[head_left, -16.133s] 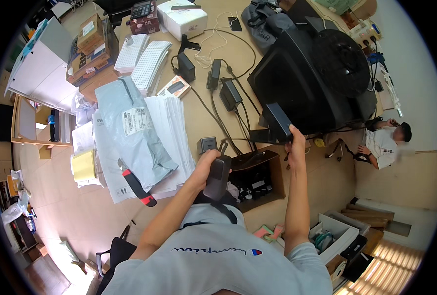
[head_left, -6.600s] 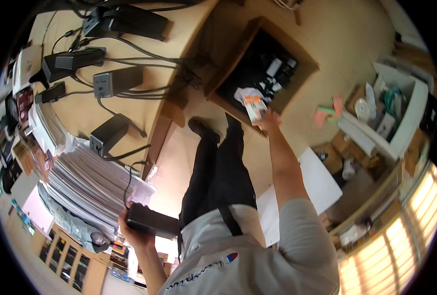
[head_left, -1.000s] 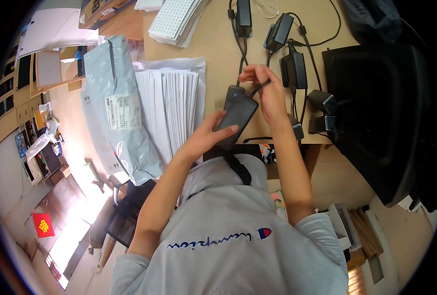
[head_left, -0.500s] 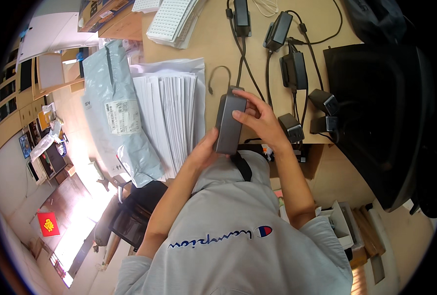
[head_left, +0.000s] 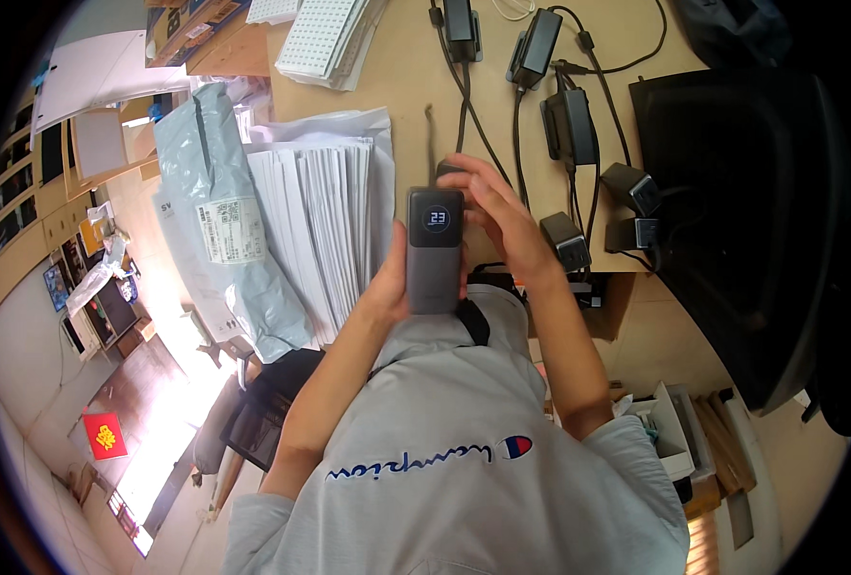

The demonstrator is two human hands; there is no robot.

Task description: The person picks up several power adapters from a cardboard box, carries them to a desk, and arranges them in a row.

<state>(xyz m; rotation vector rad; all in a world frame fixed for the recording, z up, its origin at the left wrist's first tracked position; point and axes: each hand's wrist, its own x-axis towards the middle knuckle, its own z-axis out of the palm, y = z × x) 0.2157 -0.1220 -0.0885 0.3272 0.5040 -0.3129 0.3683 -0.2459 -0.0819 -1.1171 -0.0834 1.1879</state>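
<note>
A grey power bank (head_left: 434, 251) with a small lit round display stands upright in front of my chest. My left hand (head_left: 390, 285) grips its lower left side. My right hand (head_left: 495, 211) is at its top right corner, fingers pinched on a dark plug with a thin cable (head_left: 429, 139) that runs up over the wooden desk (head_left: 397, 91). The plug itself is mostly hidden by my fingers.
Several black chargers (head_left: 566, 125) with cables lie on the desk to the right. A stack of white sheets (head_left: 325, 225) and grey mailing bags (head_left: 216, 206) lie to the left. A black office chair (head_left: 732, 211) stands on the right, shelves of boxes (head_left: 693, 441) below it.
The power bank has turned upright with its display facing me. My right hand has moved from its side to its top corner, where the cable plug is.
</note>
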